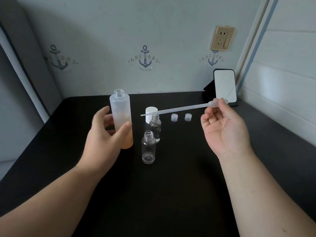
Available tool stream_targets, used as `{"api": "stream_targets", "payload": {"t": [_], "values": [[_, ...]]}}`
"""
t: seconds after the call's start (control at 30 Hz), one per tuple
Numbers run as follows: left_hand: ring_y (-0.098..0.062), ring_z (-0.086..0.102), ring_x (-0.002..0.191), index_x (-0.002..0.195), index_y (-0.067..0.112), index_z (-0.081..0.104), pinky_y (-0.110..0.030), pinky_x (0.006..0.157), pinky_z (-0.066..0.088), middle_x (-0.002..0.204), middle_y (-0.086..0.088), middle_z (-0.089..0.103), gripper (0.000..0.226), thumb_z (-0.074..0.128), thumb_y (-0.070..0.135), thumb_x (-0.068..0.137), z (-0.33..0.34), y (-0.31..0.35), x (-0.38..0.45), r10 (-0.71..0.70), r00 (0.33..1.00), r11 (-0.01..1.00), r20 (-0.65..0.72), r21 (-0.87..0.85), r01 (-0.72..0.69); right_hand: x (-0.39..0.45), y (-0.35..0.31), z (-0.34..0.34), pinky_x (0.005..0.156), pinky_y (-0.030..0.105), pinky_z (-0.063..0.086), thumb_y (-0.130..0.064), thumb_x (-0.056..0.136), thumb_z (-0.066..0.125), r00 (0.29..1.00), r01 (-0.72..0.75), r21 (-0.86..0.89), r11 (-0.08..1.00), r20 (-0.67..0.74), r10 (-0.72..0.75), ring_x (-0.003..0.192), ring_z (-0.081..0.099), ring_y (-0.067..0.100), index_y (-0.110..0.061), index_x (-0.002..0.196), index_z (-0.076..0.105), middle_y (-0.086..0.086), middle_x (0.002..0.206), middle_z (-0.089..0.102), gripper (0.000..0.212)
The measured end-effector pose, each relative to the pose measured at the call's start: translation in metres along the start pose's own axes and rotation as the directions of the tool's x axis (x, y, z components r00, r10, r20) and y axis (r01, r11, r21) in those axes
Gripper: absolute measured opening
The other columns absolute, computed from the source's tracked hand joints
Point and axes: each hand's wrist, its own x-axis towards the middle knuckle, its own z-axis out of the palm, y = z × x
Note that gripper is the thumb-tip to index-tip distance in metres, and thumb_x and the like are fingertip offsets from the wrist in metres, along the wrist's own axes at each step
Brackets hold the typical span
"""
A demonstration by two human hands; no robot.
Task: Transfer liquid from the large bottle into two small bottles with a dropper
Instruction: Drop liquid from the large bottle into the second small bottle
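Observation:
A tall frosted large bottle (120, 110) with an orange lower part stands uncapped on the black table (171, 185). My left hand (104, 134) curls round its lower half. Two small clear glass bottles stand open just right of it: the near small bottle (148, 148) and the far small bottle (155, 127) behind it. My right hand (224, 129) pinches the bulb of a clear plastic dropper (179, 108), held nearly level, its tip pointing left above the far small bottle.
A white cap (151, 112) stands behind the far small bottle. Two small clear caps (173, 117) (187, 117) lie to the right. A small mirror on a black stand (224, 86) is at the back right corner by the wall.

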Motion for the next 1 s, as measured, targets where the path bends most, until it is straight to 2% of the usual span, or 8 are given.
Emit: {"api": "stream_targets", "payload": {"t": [0.13,0.3,0.4,0.5,0.57,0.77,0.9,1.0], "values": [[0.011,0.060,0.090,0.140,0.037,0.045,-0.014,0.070,0.043,0.101,0.028,0.059,0.060,0.068,0.050,0.086,0.0042,-0.0020,0.0017,-0.012,0.998,0.994,0.065,0.110,0.005,0.0012,0.0002,-0.0004,0.067,0.024,0.054,-0.019,0.095,0.068,1.000,-0.009,0.002,1.000,-0.003,0.009,0.070,0.067,0.011,-0.014,0.078,0.079,0.000,0.081,0.070,0.021],[0.018,0.059,0.090,0.110,0.057,0.051,-0.006,0.058,0.047,0.096,0.031,0.065,0.037,0.074,0.041,0.085,0.0028,0.0008,-0.0017,0.032,0.998,0.998,0.051,0.057,-0.035,0.0014,0.0008,-0.0012,0.070,0.024,0.055,-0.020,0.094,0.068,1.000,0.013,0.002,1.000,0.007,-0.013,0.077,0.070,0.011,-0.011,0.084,0.074,-0.002,0.084,0.073,0.015],[0.016,0.060,0.089,0.098,0.072,0.049,-0.008,0.059,0.049,0.099,0.040,0.061,0.044,0.075,0.038,0.086,0.0011,0.0054,-0.0037,0.078,0.995,0.994,0.055,0.068,-0.082,0.0012,0.0007,-0.0017,0.071,0.024,0.055,-0.020,0.094,0.068,1.000,0.024,0.002,1.000,0.011,-0.024,0.078,0.070,0.012,-0.011,0.081,0.075,-0.002,0.086,0.073,0.017],[0.008,0.063,0.089,0.101,0.071,0.051,-0.033,0.073,0.059,0.102,0.032,0.063,0.042,0.075,0.040,0.086,0.0003,0.0039,-0.0036,0.077,0.996,0.992,0.041,0.093,-0.080,0.0013,0.0003,-0.0014,0.071,0.024,0.055,-0.020,0.095,0.067,1.000,0.031,0.001,1.000,-0.003,-0.031,0.079,0.071,0.012,-0.012,0.080,0.076,-0.001,0.087,0.073,0.019],[0.007,0.063,0.087,0.101,0.072,0.050,-0.040,0.074,0.060,0.101,0.032,0.063,0.045,0.076,0.038,0.086,-0.0001,0.0031,-0.0037,0.076,0.997,0.990,0.033,0.116,-0.079,0.0015,0.0001,-0.0012,0.072,0.024,0.056,-0.020,0.094,0.068,0.999,0.033,0.002,0.999,-0.012,-0.033,0.080,0.071,0.012,-0.011,0.083,0.075,-0.001,0.087,0.073,0.016],[0.004,0.060,0.092,0.112,0.063,0.054,-0.022,0.073,0.046,0.102,0.023,0.064,0.043,0.076,0.039,0.085,0.0003,0.0011,-0.0025,0.084,0.996,0.981,0.025,0.175,-0.087,0.0021,0.0000,-0.0031,0.073,0.024,0.056,-0.021,0.095,0.066,0.999,0.043,-0.041,0.998,-0.022,-0.044,0.082,0.072,0.012,-0.009,0.094,0.068,0.000,0.088,0.074,0.012],[0.012,0.052,0.097,0.117,0.059,0.055,-0.014,0.073,0.037,0.102,0.022,0.059,0.045,0.076,0.034,0.085,-0.0003,0.0003,-0.0020,0.111,0.994,0.965,0.010,0.237,-0.110,0.0008,-0.0014,-0.0023,0.072,0.023,0.055,-0.020,0.096,0.065,0.997,0.066,-0.083,0.994,-0.024,-0.069,0.079,0.070,0.011,-0.011,0.093,0.068,-0.001,0.087,0.073,0.011],[0.000,0.052,0.099,0.123,0.052,0.058,-0.014,0.077,0.035,0.103,0.024,0.055,0.047,0.076,0.031,0.085,-0.0004,-0.0012,-0.0009,0.119,0.993,0.946,-0.001,0.302,-0.113,-0.0001,-0.0021,-0.0014,0.069,0.022,0.054,-0.017,0.095,0.065,0.996,0.087,-0.130,0.988,-0.022,-0.091,0.071,0.066,0.010,-0.016,0.082,0.072,-0.001,0.084,0.072,0.014]]}}
